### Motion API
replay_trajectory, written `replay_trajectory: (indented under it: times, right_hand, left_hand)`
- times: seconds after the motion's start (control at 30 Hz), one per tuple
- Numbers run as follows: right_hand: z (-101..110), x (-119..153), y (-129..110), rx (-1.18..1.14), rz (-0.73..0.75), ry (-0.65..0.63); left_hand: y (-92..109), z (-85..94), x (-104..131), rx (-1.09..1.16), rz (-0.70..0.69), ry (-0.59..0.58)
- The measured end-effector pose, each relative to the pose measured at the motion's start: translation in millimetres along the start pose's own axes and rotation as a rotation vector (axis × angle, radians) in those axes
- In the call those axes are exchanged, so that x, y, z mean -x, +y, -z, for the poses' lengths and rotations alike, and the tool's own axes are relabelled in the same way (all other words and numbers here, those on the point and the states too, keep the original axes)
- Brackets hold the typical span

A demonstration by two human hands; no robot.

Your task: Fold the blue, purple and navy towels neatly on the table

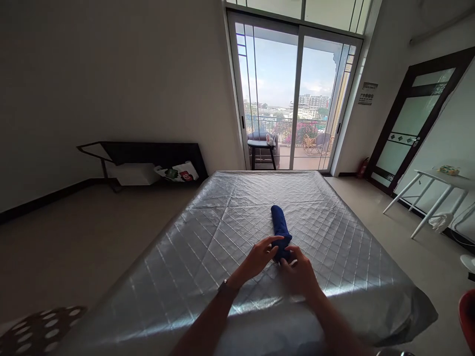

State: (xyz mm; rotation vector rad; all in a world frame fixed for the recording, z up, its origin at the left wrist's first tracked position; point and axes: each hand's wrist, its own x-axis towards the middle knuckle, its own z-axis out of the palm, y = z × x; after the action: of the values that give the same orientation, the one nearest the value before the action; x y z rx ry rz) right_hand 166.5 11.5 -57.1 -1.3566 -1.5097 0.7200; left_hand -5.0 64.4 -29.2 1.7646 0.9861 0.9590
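A long, narrow dark blue fabric bundle [279, 221] lies on the silver quilted table cover [208, 247], pointing away from me. Its far end is rounded and smooth, while the near part is bunched into folds; its exact kind I cannot make out. My left hand [262, 253] grips the near part from the left, fingers laid over the top and thumb at the side. From the right, my right hand [298, 269] pinches the near end with bent fingers, a little blurred. The fingertips hide some of the cloth between them. A dark band circles my left wrist.
Beyond the table are sliding glass doors [297, 99] with a black stool [261, 144] behind them. A dark low stand [156, 153] is by the left wall. At right are a white table [445, 180], a red fire extinguisher [362, 168] and a red object [468, 314].
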Motion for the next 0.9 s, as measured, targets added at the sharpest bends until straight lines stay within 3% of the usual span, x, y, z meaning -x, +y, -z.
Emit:
replay_trajectory:
  times: [0.13, 0.27, 0.5, 0.67, 0.9]
  right_hand:
    - [1.1, -1.9, 1.5, 0.034, 0.046, 0.077]
    - [-1.5, -2.8, 6.1, 0.022, 0.022, 0.043]
    - [-5.3, -1.2, 6.6, -0.131, -0.048, 0.007]
    - [1.2, -0.3, -2.0, -0.155, -0.027, -0.068]
    - [6.6, -0.6, -8.3, -0.023, -0.038, -0.058]
  left_hand:
    - [1.6, -1.9, 0.9, 0.018, 0.033, -0.023]
    - [1.7, -4.4, 1.9, -0.005, 0.02, -0.042]
    - [-3.0, -3.7, -0.8, 0.073, -0.038, 0.096]
    - [-7.3, -2.3, -0.6, 0.088, -0.023, 0.025]
    - [-4.9, -4.7, 2.7, 0.157, -0.023, -0.096]
